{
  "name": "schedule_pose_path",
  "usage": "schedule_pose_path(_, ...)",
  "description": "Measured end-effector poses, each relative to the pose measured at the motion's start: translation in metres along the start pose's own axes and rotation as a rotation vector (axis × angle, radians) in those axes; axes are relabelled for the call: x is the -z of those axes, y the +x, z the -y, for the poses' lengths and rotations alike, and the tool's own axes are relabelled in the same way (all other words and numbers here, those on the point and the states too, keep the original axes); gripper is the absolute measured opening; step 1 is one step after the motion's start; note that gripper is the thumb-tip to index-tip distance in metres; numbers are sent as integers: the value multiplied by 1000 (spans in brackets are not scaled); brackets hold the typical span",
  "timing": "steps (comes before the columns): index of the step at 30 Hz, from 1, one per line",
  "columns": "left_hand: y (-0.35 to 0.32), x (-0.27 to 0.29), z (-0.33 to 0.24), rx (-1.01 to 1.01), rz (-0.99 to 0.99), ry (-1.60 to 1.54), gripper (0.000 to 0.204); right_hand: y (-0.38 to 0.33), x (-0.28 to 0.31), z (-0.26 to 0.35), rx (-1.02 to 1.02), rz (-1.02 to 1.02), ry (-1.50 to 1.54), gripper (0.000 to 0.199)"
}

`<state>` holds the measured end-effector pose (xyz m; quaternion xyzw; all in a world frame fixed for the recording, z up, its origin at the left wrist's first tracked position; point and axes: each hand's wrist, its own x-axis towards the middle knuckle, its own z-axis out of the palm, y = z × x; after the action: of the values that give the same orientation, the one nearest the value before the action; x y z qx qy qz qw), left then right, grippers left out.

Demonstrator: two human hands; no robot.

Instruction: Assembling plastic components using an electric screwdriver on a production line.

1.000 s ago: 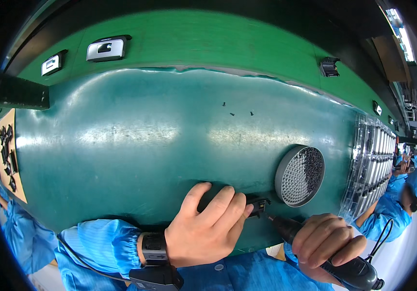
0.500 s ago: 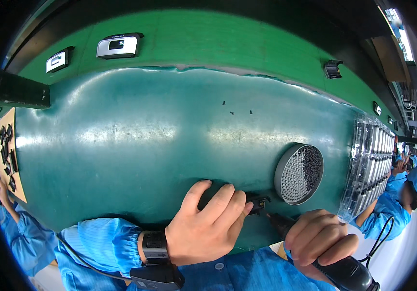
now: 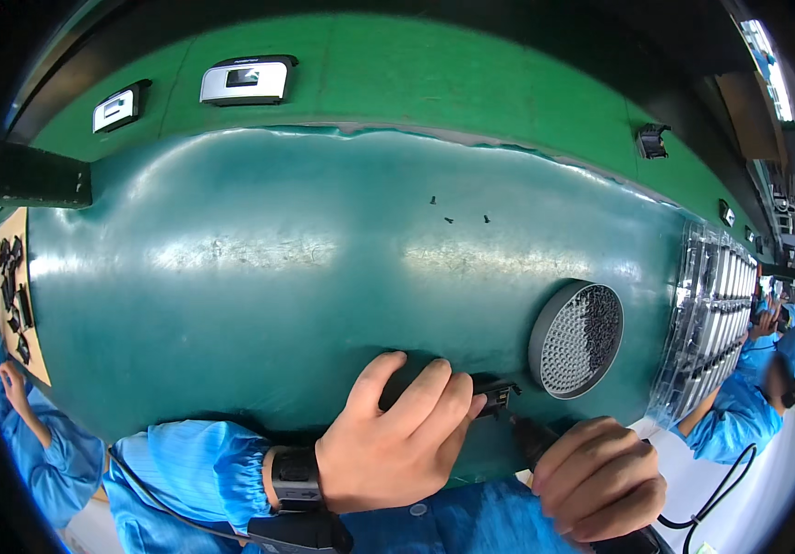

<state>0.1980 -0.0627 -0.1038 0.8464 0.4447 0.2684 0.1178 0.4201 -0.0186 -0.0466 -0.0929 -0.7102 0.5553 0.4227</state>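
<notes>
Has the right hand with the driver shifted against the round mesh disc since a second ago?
No. The right hand sits below the round mesh disc, driver tip by the small black part, as before.

Small black part (image 3: 494,395) mostly hidden under left hand (image 3: 397,443); three dark specks (image 3: 457,214) indistinct

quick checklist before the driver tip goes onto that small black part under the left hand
1. Small black part pinned down: ok, the left hand covers most of it and presses it to the green mat.
2. Driver gripped: ok, the right hand is wrapped around its body.
3. Tip lined up with the part: not ok, the tip sits just right of the part's exposed end, apart from it.
4. Screw on the tip: cannot tell, too small to see.
5. Spare screws within reach: ok, three lie loose farther up the mat.
6. Round mesh dish out of the way: ok, it stands to the right, beyond the tip.
</notes>
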Motion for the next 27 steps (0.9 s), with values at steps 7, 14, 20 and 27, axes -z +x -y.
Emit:
schedule_pose_path(7, 7, 8, -11, 15, 16, -11, 17, 2, -12, 10, 19, -157, -30, 11)
schedule_pose_path(14, 1, 40, -29, -40, 37, 15, 22, 4, -24, 35, 69, -188, 41, 17)
schedule_pose_path(20, -9, 45, -25, -59, 32, -6, 20, 4, -35, 34, 123, -212, 68, 17)
schedule_pose_path(27, -16, 37, -9, -50, 29, 10, 17, 5, -32, 17, 106, -127, 42, 13)
